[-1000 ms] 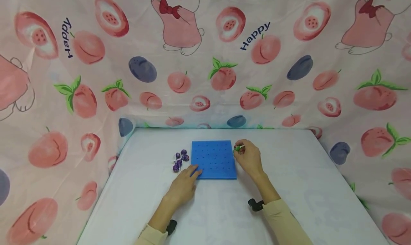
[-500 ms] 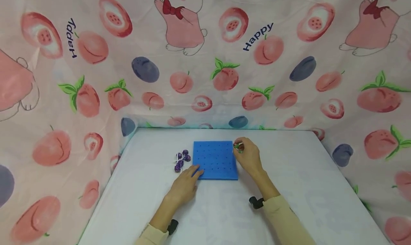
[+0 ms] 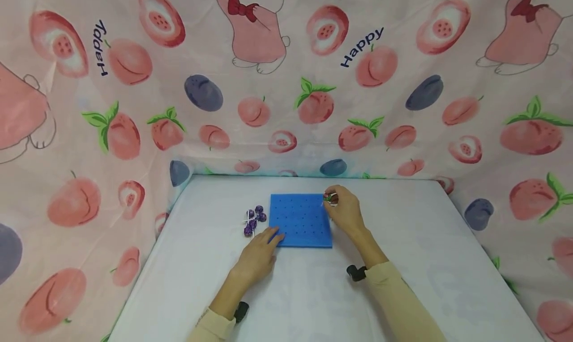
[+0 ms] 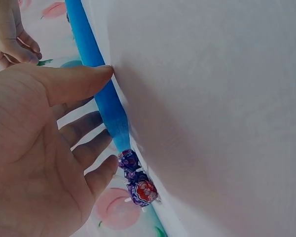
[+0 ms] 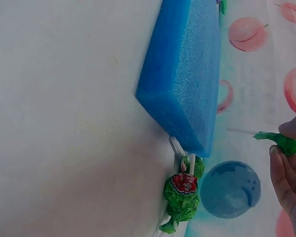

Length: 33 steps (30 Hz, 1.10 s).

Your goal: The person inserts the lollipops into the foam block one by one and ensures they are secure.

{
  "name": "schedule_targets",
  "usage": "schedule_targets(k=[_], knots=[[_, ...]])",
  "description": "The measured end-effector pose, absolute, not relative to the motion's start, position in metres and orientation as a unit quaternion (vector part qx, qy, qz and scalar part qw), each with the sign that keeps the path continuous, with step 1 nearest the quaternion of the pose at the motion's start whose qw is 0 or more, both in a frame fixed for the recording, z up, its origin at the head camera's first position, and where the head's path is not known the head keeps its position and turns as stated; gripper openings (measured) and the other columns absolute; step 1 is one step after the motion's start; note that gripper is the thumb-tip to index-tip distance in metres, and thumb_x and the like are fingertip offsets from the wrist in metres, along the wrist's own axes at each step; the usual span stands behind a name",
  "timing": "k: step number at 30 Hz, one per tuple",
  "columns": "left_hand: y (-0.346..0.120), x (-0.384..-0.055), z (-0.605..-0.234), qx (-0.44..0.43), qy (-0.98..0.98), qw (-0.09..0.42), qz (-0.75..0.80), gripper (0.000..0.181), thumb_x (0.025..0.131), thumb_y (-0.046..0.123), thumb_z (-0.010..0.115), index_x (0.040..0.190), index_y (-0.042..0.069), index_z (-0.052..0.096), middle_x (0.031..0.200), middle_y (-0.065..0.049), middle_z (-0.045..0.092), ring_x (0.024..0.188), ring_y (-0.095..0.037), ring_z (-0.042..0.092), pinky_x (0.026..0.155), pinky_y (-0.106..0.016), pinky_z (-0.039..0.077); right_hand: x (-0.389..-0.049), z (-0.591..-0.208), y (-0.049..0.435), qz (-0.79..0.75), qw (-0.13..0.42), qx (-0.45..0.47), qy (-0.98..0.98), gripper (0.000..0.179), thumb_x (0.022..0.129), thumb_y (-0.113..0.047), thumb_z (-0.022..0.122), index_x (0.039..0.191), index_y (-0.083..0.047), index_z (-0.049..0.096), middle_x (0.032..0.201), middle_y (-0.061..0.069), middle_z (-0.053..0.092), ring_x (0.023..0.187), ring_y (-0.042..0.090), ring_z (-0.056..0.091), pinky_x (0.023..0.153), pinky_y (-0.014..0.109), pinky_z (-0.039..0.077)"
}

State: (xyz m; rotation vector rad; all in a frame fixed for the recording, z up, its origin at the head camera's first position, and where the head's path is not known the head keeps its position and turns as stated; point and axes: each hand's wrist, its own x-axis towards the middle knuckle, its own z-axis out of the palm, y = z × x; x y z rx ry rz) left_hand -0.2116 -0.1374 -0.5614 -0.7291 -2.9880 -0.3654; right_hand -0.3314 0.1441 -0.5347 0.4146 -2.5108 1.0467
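The right hand (image 3: 343, 213) forms a pinching grip on a green-wrapped lollipop (image 5: 285, 143), its fingertips (image 5: 280, 165) closed around the wrapped head while the thin white stick juts out away from the palm; in the head view this lollipop (image 3: 330, 197) sits just beyond the fingers, above the far right corner of the blue foam block (image 3: 301, 219). That block lies flat on the white counter (image 3: 425, 262) directly to the left of the right-hand grip, its top dotted with rows of small holes. In the right wrist view, more green-wrapped lollipops (image 5: 182, 195) lie on the counter touching the block's corner (image 5: 185, 74), below and to the left of the one being held. The left hand (image 3: 259, 255) grasps nothing: its fingers are straight and relaxed, palm down on the counter, with the fingertips (image 3: 276, 238) touching the near left corner of the block. The left wrist view shows the thumb (image 4: 76, 81) laid against the block's thin blue edge (image 4: 106, 101). Just past the left hand's fingers, to the left of the block, lies a small cluster of purple-wrapped lollipops (image 3: 252, 220), close to the block's side; the left wrist view shows them (image 4: 137, 183) right at the end of the blue edge, near the little finger but not touched by it.
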Motion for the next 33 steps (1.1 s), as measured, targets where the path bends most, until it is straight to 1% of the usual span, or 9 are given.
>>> schedule_targets(k=[6, 11, 16, 24, 33], knots=[[-0.139, -0.211, -0.561, -0.233, -0.966, 0.014, -0.114, 0.056, 0.098, 0.01, 0.071, 0.151, 0.008, 0.053, 0.162, -0.017, 0.042, 0.15, -0.036, 0.04, 0.121, -0.05, 0.038, -0.335, -0.537, 0.14, 0.389, 0.181, 0.145, -0.892, 0.026, 0.089, -0.005, 0.08, 0.112, -0.006, 0.069, 0.104, 0.009, 0.074, 0.093, 0.025, 0.073, 0.081, 0.038, 0.064], [-0.14, -0.211, -0.562, -0.235, -0.965, 0.019, -0.113, 0.05, 0.101, 0.0, 0.061, 0.149, 0.007, 0.055, 0.16, -0.017, 0.044, 0.149, -0.036, 0.041, 0.121, -0.05, 0.038, -0.337, -0.537, 0.138, 0.393, 0.168, 0.141, -0.893, 0.025, 0.09, -0.006, 0.079, 0.113, -0.007, 0.069, 0.104, 0.008, 0.073, 0.093, 0.024, 0.072, 0.082, 0.038, 0.063], [-0.139, -0.215, -0.564, -0.239, -0.963, 0.025, -0.122, 0.049, 0.102, -0.006, 0.054, 0.149, 0.007, 0.055, 0.16, -0.018, 0.044, 0.148, -0.038, 0.041, 0.121, -0.051, 0.038, -0.34, -0.536, 0.138, 0.384, 0.166, 0.142, -0.897, 0.025, 0.09, -0.006, 0.08, 0.112, -0.008, 0.069, 0.105, 0.008, 0.073, 0.093, 0.024, 0.071, 0.082, 0.039, 0.063], [-0.139, -0.217, -0.564, -0.234, -0.964, 0.021, -0.122, 0.05, 0.102, -0.006, 0.053, 0.15, 0.009, 0.056, 0.161, -0.016, 0.044, 0.148, -0.037, 0.042, 0.121, -0.05, 0.039, -0.346, -0.539, 0.136, 0.38, 0.152, 0.14, -0.902, 0.025, 0.091, -0.009, 0.079, 0.113, -0.008, 0.069, 0.106, 0.007, 0.073, 0.094, 0.023, 0.071, 0.082, 0.038, 0.063], [-0.14, -0.216, -0.562, -0.236, -0.963, 0.026, -0.129, 0.049, 0.101, -0.006, 0.056, 0.148, 0.008, 0.057, 0.16, -0.016, 0.045, 0.147, -0.037, 0.043, 0.12, -0.051, 0.04, -0.346, -0.542, 0.133, 0.374, 0.161, 0.142, -0.902, 0.026, 0.089, -0.006, 0.08, 0.113, -0.006, 0.069, 0.105, 0.009, 0.073, 0.091, 0.025, 0.071, 0.081, 0.041, 0.064]])
